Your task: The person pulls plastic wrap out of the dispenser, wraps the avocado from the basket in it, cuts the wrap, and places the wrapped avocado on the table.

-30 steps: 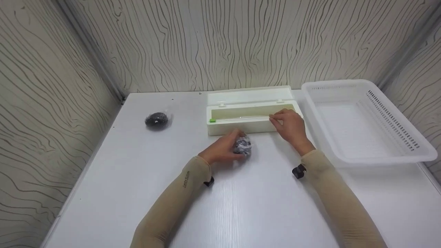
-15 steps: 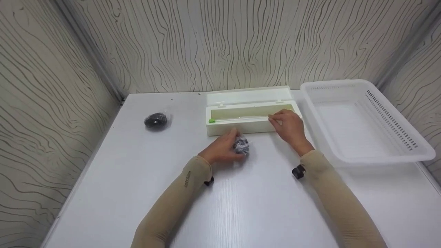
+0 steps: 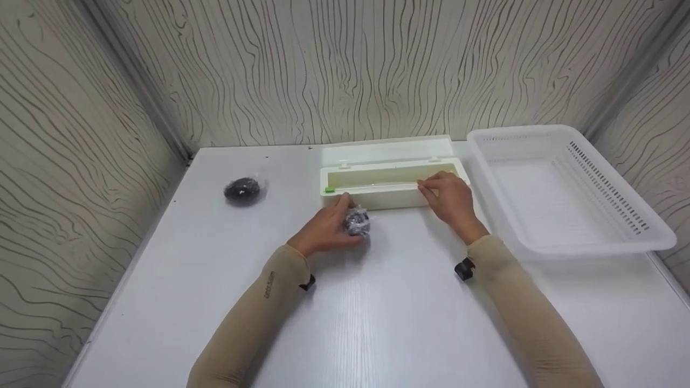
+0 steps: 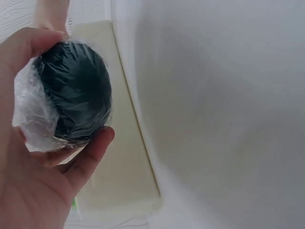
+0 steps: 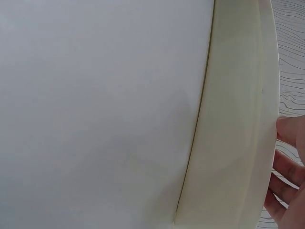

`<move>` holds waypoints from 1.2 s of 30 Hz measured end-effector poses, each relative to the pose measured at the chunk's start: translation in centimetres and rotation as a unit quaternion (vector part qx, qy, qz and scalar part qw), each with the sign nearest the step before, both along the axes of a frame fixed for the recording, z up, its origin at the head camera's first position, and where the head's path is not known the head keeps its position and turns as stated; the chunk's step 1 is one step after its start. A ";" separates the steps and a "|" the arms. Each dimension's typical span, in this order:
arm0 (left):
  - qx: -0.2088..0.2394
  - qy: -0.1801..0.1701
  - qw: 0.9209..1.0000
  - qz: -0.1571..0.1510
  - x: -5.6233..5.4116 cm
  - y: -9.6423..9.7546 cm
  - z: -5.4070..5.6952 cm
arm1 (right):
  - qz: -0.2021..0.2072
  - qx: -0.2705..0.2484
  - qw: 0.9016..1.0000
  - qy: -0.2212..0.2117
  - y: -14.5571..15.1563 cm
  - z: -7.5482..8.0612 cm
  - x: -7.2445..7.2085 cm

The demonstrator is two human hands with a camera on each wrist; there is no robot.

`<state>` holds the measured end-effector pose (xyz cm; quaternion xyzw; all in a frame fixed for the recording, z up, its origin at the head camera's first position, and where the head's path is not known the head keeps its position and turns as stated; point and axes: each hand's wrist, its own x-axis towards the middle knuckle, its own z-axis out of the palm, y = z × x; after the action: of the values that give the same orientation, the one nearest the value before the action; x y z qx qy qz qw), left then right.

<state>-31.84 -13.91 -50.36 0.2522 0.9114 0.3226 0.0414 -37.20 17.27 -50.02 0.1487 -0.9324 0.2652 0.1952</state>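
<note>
My left hand (image 3: 324,229) grips a dark rounded object (image 4: 76,93) wrapped in crinkled clear plastic, thumb on one side and fingertips on the other. The object is above the table, just in front of a long white cling film dispenser box (image 3: 385,201) with its lid raised. My right hand (image 3: 452,200) is at the right part of the box's front rim, thumb and fingertips pinched together there. Clear cling film seems to lie at that edge, though it is hard to make out. A green slide cutter (image 3: 329,189) sits at the rim's left end.
Another dark wrapped object (image 3: 242,189) lies on the white table (image 3: 161,302) at the left. A large white plastic basket (image 3: 598,249) stands at the right, close to the box and right hand. Patterned panels (image 3: 323,70) rise behind and on both sides.
My left hand has moved left along the box's front with the wrapped object in its grip. The right hand stays at the rim, and the box stays put.
</note>
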 end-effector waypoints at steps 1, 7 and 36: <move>-0.003 0.005 1.000 0.004 0.1 -0.4 0.2 | -0.001 0.000 1.000 0.000 0.0 0.0 0.0; -0.007 0.022 0.999 0.028 0.8 -3.0 0.9 | 0.000 -0.006 1.000 -0.005 -0.3 -0.3 -0.1; -0.025 0.049 0.983 0.175 0.9 -14.8 0.0 | -0.002 0.001 1.000 0.000 0.1 -0.1 0.0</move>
<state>-30.91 -28.73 -50.33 0.1033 0.9503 0.2888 -0.0545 -37.22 17.33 -50.09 0.1473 -0.9329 0.2639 0.1956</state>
